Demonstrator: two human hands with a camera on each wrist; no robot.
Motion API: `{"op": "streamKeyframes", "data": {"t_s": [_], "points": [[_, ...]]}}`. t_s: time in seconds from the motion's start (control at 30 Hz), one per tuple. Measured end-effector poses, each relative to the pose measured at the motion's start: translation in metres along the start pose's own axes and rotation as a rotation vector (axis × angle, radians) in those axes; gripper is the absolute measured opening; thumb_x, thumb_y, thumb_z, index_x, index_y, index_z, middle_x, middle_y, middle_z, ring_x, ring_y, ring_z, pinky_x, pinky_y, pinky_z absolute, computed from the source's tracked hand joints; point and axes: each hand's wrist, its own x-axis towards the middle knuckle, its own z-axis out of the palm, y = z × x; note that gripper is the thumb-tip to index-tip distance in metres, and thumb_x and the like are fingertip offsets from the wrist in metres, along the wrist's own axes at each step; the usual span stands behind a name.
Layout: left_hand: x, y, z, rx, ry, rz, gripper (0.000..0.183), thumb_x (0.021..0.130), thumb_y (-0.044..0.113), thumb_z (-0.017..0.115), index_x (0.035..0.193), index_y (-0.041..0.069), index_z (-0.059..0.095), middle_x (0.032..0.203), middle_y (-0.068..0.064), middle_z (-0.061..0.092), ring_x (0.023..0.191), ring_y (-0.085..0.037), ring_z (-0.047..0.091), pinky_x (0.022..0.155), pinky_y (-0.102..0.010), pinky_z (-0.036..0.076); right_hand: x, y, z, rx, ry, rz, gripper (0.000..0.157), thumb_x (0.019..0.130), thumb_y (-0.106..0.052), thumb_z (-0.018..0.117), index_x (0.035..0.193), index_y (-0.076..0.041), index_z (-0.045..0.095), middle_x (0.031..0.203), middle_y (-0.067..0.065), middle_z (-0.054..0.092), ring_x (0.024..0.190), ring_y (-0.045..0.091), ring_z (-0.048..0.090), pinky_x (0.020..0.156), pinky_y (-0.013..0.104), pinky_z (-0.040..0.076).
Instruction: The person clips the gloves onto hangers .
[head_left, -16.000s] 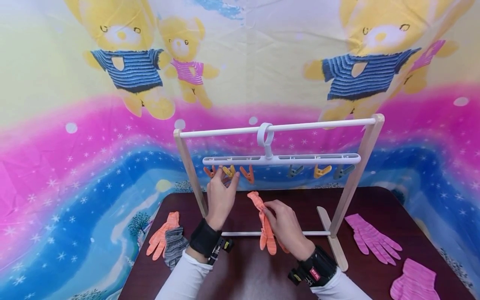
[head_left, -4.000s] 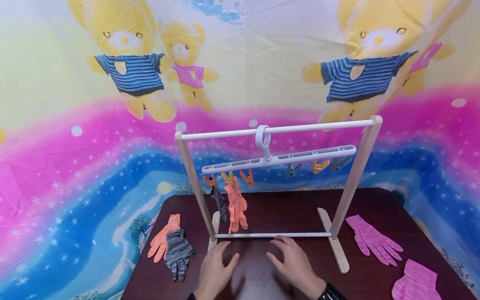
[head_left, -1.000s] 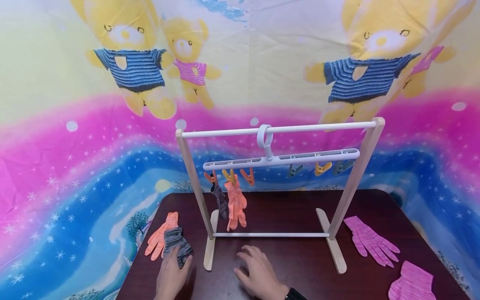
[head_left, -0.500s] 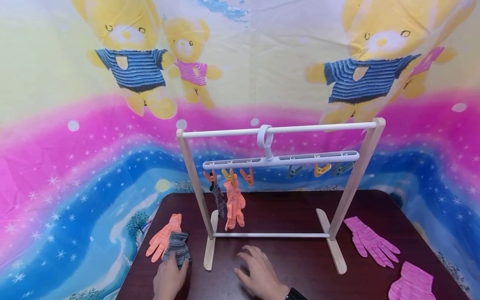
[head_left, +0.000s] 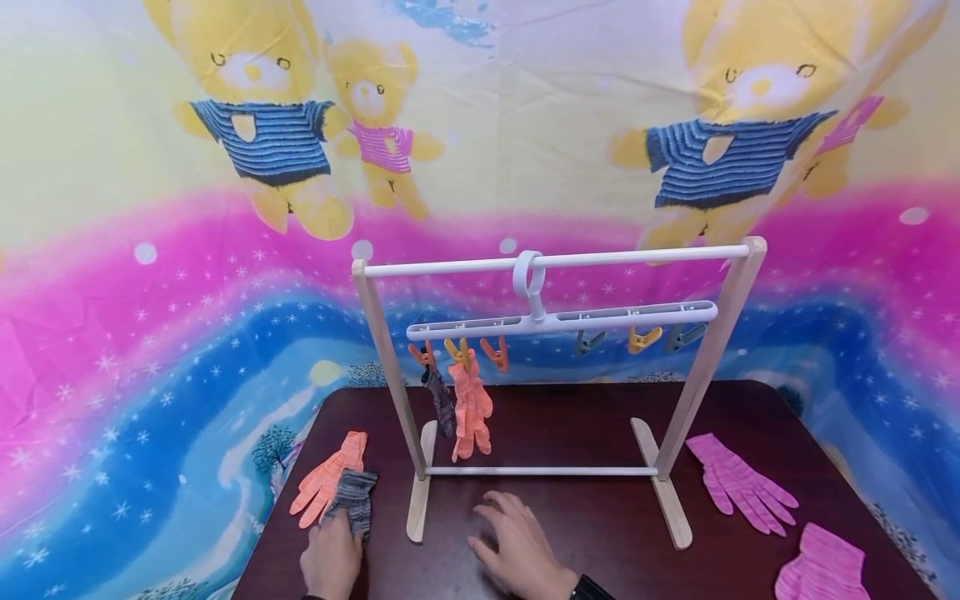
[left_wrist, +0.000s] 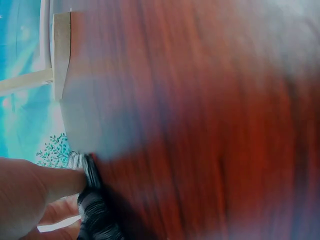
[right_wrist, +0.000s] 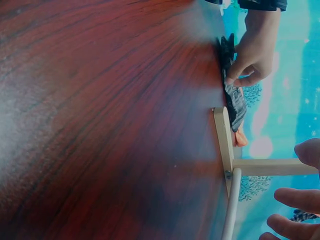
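Note:
At the table's left, my left hand (head_left: 331, 554) pinches a grey striped knit glove (head_left: 357, 498) between thumb and fingers. Part of that glove is hidden under the hand, and it overlaps an orange glove (head_left: 335, 472) lying flat. The right wrist view shows the pinch from the side, with the grey glove (right_wrist: 235, 102) close along the tabletop. My right hand (head_left: 520, 546) holds nothing, its fingers loosely bent, in front of the rack's low bar. From the white clip hanger (head_left: 592, 320) hang a dark grey glove (head_left: 441, 400) and an orange glove (head_left: 472, 410).
The wooden rack (head_left: 708, 371) carries the hanger on its white top bar. An orange clip (head_left: 495, 353), a yellow clip (head_left: 643, 339) and two grey-blue clips hang without gloves. Two pink gloves, one flat (head_left: 742, 483) and one folded (head_left: 821, 565), lie at right on the dark table (head_left: 570, 425).
Over the last second my left hand has drawn the grey glove slightly toward me, its cuff turning. The right hand has stayed in place. Earlier, the orange glove went onto the yellow clip.

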Motion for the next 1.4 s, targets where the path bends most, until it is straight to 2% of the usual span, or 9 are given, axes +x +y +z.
{"op": "streamKeyframes", "data": {"t_s": [0.17,0.43,0.63,0.8,0.9,1.1,1.4], "points": [[0.000,-0.002,0.001,-0.014,0.010,-0.002,0.023,0.081,0.013,0.066,0.101,0.001,0.064,0.085,-0.018,0.064,0.082,-0.038,0.056,0.058,-0.058,0.047,0.005,-0.003,-0.002,0.001,-0.024,0.001,0.040,0.084,-0.041,0.062,0.112,-0.013,0.067,0.122,0.008,0.059,0.112,0.023,0.053,0.087,0.043,0.045],[0.001,-0.003,-0.004,-0.064,0.004,-0.027,0.018,0.082,0.013,0.065,0.096,0.001,0.063,0.081,-0.015,0.063,0.079,-0.037,0.060,0.056,-0.058,0.047,0.013,-0.010,-0.006,-0.020,0.030,-0.081,0.041,0.083,-0.041,0.063,0.111,-0.012,0.068,0.117,0.007,0.061,0.108,0.021,0.055,0.087,0.042,0.046],[0.000,-0.003,-0.011,-0.093,-0.003,-0.056,0.013,0.085,0.014,0.062,0.093,0.004,0.060,0.077,-0.012,0.061,0.071,-0.035,0.062,0.055,-0.056,0.047,0.017,-0.016,-0.006,-0.011,0.001,-0.083,0.041,0.083,-0.042,0.063,0.112,-0.014,0.067,0.117,0.004,0.061,0.107,0.020,0.056,0.087,0.041,0.046],[-0.002,-0.002,-0.019,-0.128,-0.014,-0.097,0.011,0.087,0.016,0.061,0.091,0.007,0.057,0.071,-0.006,0.056,0.065,-0.028,0.060,0.055,-0.051,0.046,0.020,-0.020,-0.007,-0.011,-0.002,-0.100,0.041,0.084,-0.043,0.062,0.113,-0.014,0.067,0.118,0.005,0.060,0.108,0.020,0.055,0.087,0.042,0.045],[-0.003,-0.002,-0.023,-0.163,0.004,-0.107,0.010,0.087,0.017,0.060,0.091,0.008,0.055,0.070,-0.004,0.054,0.062,-0.025,0.059,0.054,-0.049,0.044,0.022,-0.022,-0.008,-0.016,0.000,-0.108,0.041,0.084,-0.044,0.061,0.113,-0.015,0.067,0.118,0.004,0.060,0.108,0.020,0.055,0.086,0.042,0.045],[-0.007,-0.002,-0.030,-0.218,0.092,-0.104,0.012,0.087,0.017,0.060,0.094,0.009,0.055,0.074,-0.004,0.057,0.062,-0.026,0.059,0.051,-0.049,0.043,0.025,-0.025,-0.010,-0.015,-0.011,-0.113,0.041,0.084,-0.043,0.062,0.114,-0.015,0.067,0.117,0.004,0.060,0.108,0.020,0.055,0.085,0.041,0.046],[-0.011,0.010,-0.045,-0.269,0.144,-0.121,0.013,0.088,0.020,0.060,0.096,0.011,0.055,0.073,-0.002,0.056,0.059,-0.020,0.054,0.050,-0.043,0.040,0.027,-0.027,-0.012,-0.019,-0.012,-0.110,0.041,0.084,-0.044,0.062,0.113,-0.016,0.067,0.117,0.002,0.060,0.109,0.018,0.053,0.086,0.039,0.045]]}}
